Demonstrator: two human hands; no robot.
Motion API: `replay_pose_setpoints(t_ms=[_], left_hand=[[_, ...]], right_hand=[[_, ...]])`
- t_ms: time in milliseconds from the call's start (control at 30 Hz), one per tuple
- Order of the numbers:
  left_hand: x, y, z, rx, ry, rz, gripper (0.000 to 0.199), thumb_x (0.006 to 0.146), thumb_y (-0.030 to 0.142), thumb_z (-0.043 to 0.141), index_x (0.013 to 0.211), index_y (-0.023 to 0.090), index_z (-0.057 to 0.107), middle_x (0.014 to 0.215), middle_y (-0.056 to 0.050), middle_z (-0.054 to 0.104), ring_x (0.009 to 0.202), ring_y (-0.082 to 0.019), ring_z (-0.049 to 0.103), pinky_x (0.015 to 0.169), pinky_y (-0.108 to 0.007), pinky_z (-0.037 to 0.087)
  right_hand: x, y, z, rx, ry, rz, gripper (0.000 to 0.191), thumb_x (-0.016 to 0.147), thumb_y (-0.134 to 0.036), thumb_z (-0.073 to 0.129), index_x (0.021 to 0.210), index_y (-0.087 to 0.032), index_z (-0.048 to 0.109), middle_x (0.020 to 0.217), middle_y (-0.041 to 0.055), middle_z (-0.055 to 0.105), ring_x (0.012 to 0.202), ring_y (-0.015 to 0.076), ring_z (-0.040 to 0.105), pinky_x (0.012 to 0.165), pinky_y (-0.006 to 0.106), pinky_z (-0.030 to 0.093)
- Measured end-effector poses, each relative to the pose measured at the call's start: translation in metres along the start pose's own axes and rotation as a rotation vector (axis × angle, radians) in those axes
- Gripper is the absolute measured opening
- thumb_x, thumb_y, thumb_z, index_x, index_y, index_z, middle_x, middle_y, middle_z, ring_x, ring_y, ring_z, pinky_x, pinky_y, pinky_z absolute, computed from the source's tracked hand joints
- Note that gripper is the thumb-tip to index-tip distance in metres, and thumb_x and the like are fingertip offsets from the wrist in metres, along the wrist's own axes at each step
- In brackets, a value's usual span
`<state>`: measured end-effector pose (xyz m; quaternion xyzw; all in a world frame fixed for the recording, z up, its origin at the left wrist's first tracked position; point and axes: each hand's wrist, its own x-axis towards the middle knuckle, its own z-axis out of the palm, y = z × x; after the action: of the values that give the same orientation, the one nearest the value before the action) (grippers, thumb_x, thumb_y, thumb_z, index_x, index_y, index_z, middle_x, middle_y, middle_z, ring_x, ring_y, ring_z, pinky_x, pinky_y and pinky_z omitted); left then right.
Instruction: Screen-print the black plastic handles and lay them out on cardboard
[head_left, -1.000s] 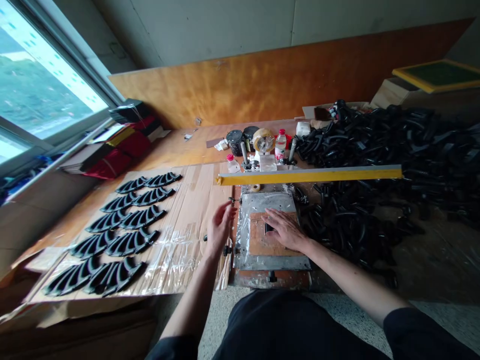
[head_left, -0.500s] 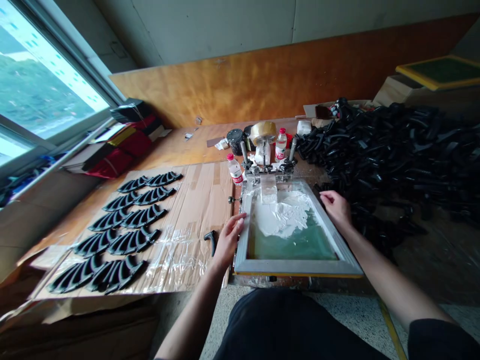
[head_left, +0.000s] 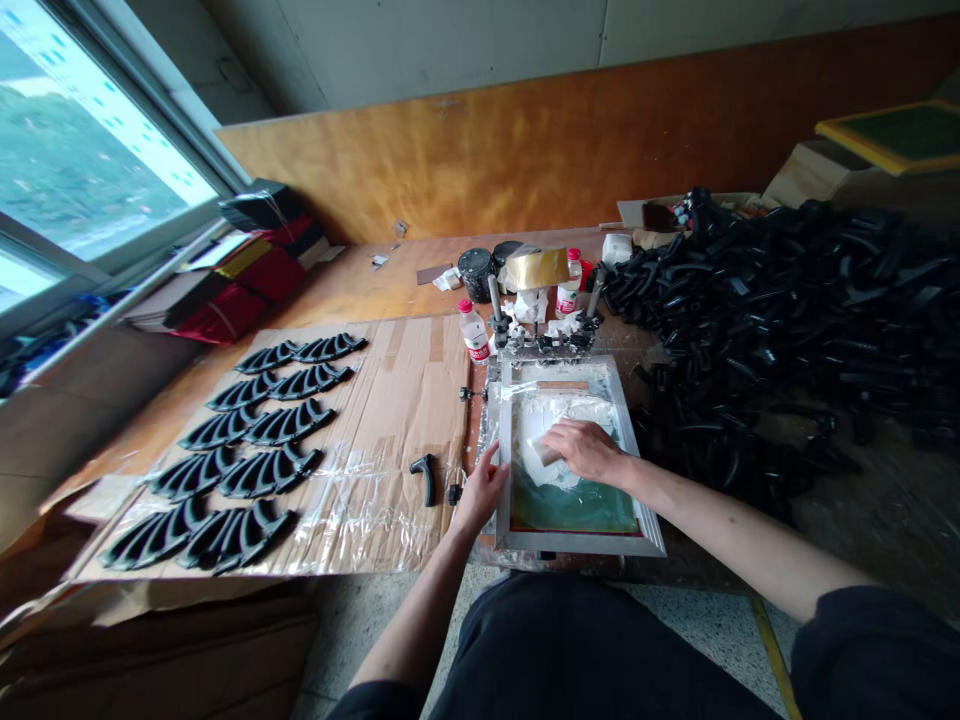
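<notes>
Wooden bench (head_left: 337, 285) by a window (head_left: 97, 130), black parts (head_left: 765, 300) beside a silkscreen frame (head_left: 577, 543).

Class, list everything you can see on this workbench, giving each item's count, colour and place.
fan-shaped moulded pieces: ten, black, in two columns on the cardboard sheet
screen-printing frame: one, silver with green mesh, front of bench
white paste: one patch, white, on the mesh
plastic bottles: two, clear, behind the frame
heap of moulded pieces: many, black, right of the frame
left hand: one, at the frame's left edge
right hand: one, over the white paste
</notes>
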<state>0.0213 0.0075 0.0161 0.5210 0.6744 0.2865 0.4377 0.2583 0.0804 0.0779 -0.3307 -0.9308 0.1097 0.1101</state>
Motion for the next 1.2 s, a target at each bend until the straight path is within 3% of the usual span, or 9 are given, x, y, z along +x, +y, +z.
replay_pose_setpoints(t_ms=[133, 333, 467, 567, 733, 900, 967, 1033, 1200], left_hand=[[0.000, 0.000, 0.001, 0.004, 0.003, -0.016, 0.060, 0.088, 0.047, 0.049, 0.141, 0.021, 0.046, 0.070, 0.002, 0.057, 0.065, -0.014, 0.055, 0.061, -0.024, 0.041], [-0.001, 0.000, 0.000, -0.061, 0.004, -0.013, 0.062, 0.086, 0.050, 0.051, 0.140, 0.020, 0.047, 0.069, 0.003, 0.056, 0.060, -0.012, 0.050, 0.056, -0.022, 0.038], [-0.003, 0.004, -0.001, -0.100, -0.002, -0.016, 0.061, 0.085, 0.049, 0.052, 0.140, 0.020, 0.047, 0.067, 0.004, 0.053, 0.057, -0.010, 0.046, 0.054, -0.022, 0.036], [-0.006, 0.012, -0.005, -0.119, -0.001, -0.022, 0.063, 0.084, 0.048, 0.054, 0.140, 0.020, 0.047, 0.063, 0.006, 0.049, 0.054, -0.009, 0.043, 0.052, -0.020, 0.033], [-0.018, 0.049, -0.030, -0.290, -0.031, 0.003, 0.066, 0.083, 0.056, 0.057, 0.139, 0.022, 0.047, 0.060, 0.007, 0.047, 0.050, -0.008, 0.041, 0.047, -0.019, 0.030], [-0.014, 0.116, -0.053, -0.574, 0.078, 0.127, 0.061, 0.087, 0.070, 0.036, 0.106, 0.019, 0.065, 0.076, -0.003, 0.066, 0.059, -0.013, 0.057, 0.052, -0.023, 0.043], [-0.001, 0.141, -0.058, -0.702, 0.110, 0.255, 0.056, 0.088, 0.067, 0.039, 0.106, 0.020, 0.063, 0.091, -0.006, 0.069, 0.076, -0.016, 0.064, 0.062, -0.025, 0.049], [0.014, 0.159, -0.060, -0.755, 0.110, 0.336, 0.050, 0.088, 0.063, 0.043, 0.105, 0.020, 0.062, 0.099, -0.008, 0.070, 0.090, -0.018, 0.065, 0.070, -0.026, 0.052], [0.010, 0.145, -0.030, -0.827, 0.165, 0.220, 0.052, 0.086, 0.064, 0.047, 0.108, 0.018, 0.058, 0.091, -0.008, 0.070, 0.080, -0.017, 0.066, 0.064, -0.026, 0.052]], right_hand=[[-0.020, -0.001, -0.009, 0.102, -0.056, -0.182, 0.030, 0.072, 0.000, 0.052, 0.084, -0.023, 0.067, 0.083, 0.0016, 0.068, 0.081, 0.0183, 0.060, 0.069, 0.027, 0.042], [-0.012, -0.006, 0.002, 0.052, 0.101, -0.007, 0.029, 0.076, -0.002, 0.051, 0.090, -0.021, 0.069, 0.091, 0.0045, 0.070, 0.085, 0.0199, 0.060, 0.070, 0.029, 0.043], [-0.030, -0.017, 0.013, 0.073, 0.067, -0.073, 0.029, 0.081, -0.005, 0.052, 0.098, -0.021, 0.069, 0.096, 0.0050, 0.070, 0.086, 0.0195, 0.062, 0.072, 0.029, 0.046], [-0.013, -0.015, 0.003, 0.119, 0.094, 0.034, 0.022, 0.085, -0.020, 0.062, 0.106, -0.025, 0.069, 0.090, 0.0018, 0.071, 0.078, 0.0180, 0.063, 0.068, 0.027, 0.046], [0.046, 0.034, -0.048, 0.160, 0.295, 0.319, 0.059, 0.080, -0.035, 0.072, 0.136, -0.033, 0.052, 0.101, 0.0010, 0.071, 0.075, 0.0173, 0.063, 0.068, 0.029, 0.048], [0.004, 0.114, -0.085, 0.308, 0.569, 0.696, 0.036, 0.092, -0.040, 0.049, 0.115, -0.018, 0.065, 0.080, 0.0038, 0.069, 0.064, 0.0146, 0.058, 0.065, 0.027, 0.044], [-0.024, 0.123, -0.070, 0.304, 0.609, 0.846, 0.033, 0.093, -0.038, 0.046, 0.099, -0.014, 0.067, 0.080, 0.0070, 0.069, 0.069, 0.0161, 0.058, 0.068, 0.028, 0.044], [-0.040, 0.110, -0.039, 0.315, 0.505, 0.859, 0.030, 0.091, -0.040, 0.050, 0.087, -0.015, 0.066, 0.080, 0.0074, 0.068, 0.071, 0.0171, 0.058, 0.069, 0.029, 0.044], [-0.030, 0.028, 0.038, 0.118, 0.092, 0.550, 0.021, 0.085, -0.038, 0.064, 0.081, -0.017, 0.062, 0.095, 0.0099, 0.065, 0.092, 0.0227, 0.059, 0.080, 0.032, 0.044]])
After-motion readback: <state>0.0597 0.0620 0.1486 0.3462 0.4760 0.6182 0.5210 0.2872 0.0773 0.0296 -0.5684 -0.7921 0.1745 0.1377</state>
